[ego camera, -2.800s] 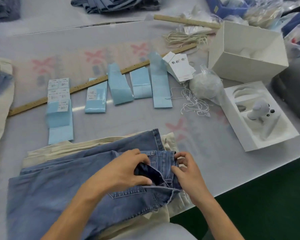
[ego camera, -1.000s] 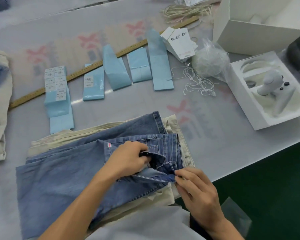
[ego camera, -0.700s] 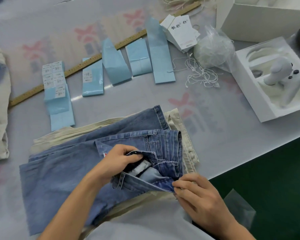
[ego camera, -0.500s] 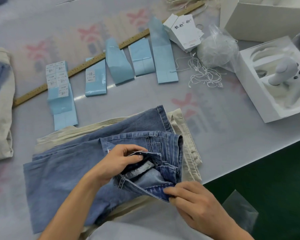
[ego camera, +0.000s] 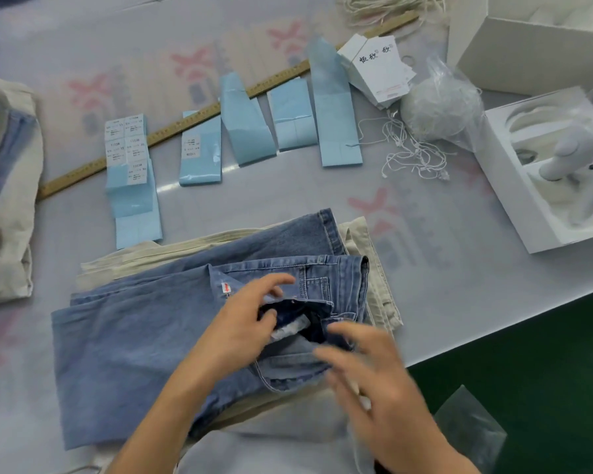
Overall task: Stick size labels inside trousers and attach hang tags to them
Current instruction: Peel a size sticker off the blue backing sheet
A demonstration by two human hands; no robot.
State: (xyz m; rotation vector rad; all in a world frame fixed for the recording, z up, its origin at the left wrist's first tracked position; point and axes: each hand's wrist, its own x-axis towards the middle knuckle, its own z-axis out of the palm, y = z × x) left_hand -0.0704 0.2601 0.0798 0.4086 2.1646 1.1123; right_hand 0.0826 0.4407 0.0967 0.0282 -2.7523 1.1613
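Note:
Blue jeans (ego camera: pixel 134 336) lie folded on beige trousers (ego camera: pixel 380 285) near the table's front edge, with the waistband opened. My left hand (ego camera: pixel 243 323) pinches the upper waistband, thumb inside the opening and fingers on top. A white sewn label (ego camera: pixel 290 331) shows inside the opening. My right hand (ego camera: pixel 374 371) is blurred, with fingers spread above the lower waistband, holding nothing. Sheets of size labels (ego camera: pixel 127 145) on blue backing lie at the left. White hang tags (ego camera: pixel 377 70) and loose strings (ego camera: pixel 415 155) lie at the back right.
A wooden ruler (ego camera: pixel 172 130) runs diagonally under several blue backing strips (ego camera: pixel 247 124). A bag of strings (ego camera: pixel 439 107) sits beside an open white box (ego camera: pixel 514 200) and its lid (ego camera: pixel 528 63). More trousers (ego camera: pixel 11 186) are piled at the left. A clear plastic bag (ego camera: pixel 469 429) is below the table edge.
My right hand has let go of the lower waistband and is moving, fingers spread. My left hand's fingers have straightened over the upper waistband, and the opening has stayed wide.

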